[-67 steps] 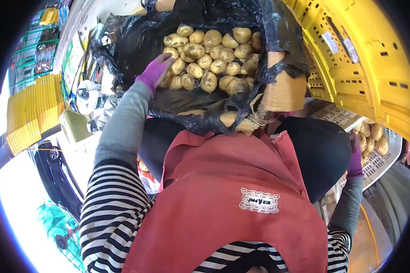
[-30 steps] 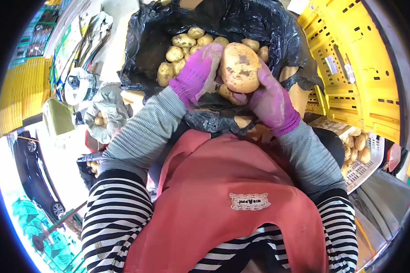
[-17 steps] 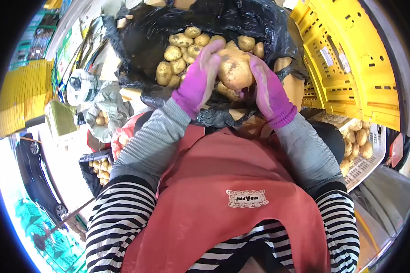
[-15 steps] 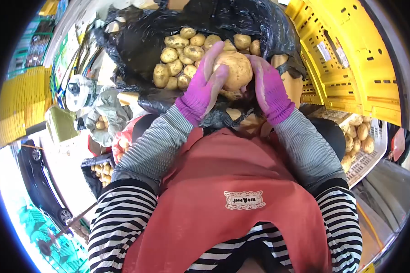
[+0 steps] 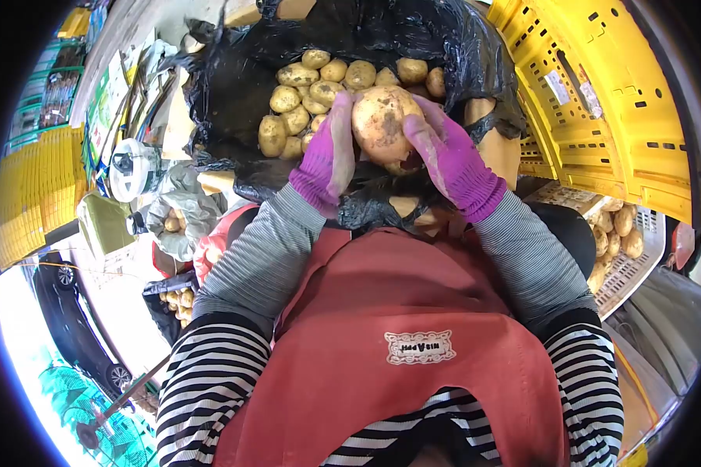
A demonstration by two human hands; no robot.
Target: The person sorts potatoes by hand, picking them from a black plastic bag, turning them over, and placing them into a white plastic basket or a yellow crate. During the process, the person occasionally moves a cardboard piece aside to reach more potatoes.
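A large round potato point(image 5: 383, 124) with brown soil marks is held up between my two gloved hands, above the black plastic bag. My right hand point(image 5: 450, 152), in a purple glove, grips its right side, the thumb pressed on the front. Against the left edge of the potato rests my left hand point(image 5: 329, 156), also gloved, fingertips pointing up; some of its fingers are hidden. Behind the hands, several smaller potatoes point(image 5: 284, 99) lie in the black plastic bag point(image 5: 237, 93).
Yellow plastic crates point(image 5: 592, 101) stand at the right. Below them a white crate point(image 5: 619, 284) holds more potatoes point(image 5: 621, 222). To the left are a clear plastic container point(image 5: 135, 171), a grey bag point(image 5: 181, 226) with potatoes and a small black bag point(image 5: 160, 307) of potatoes.
The potato has turned, showing a more soiled side, and has shifted slightly left. My right thumb now lies across its front; my left hand has slid back to its left edge.
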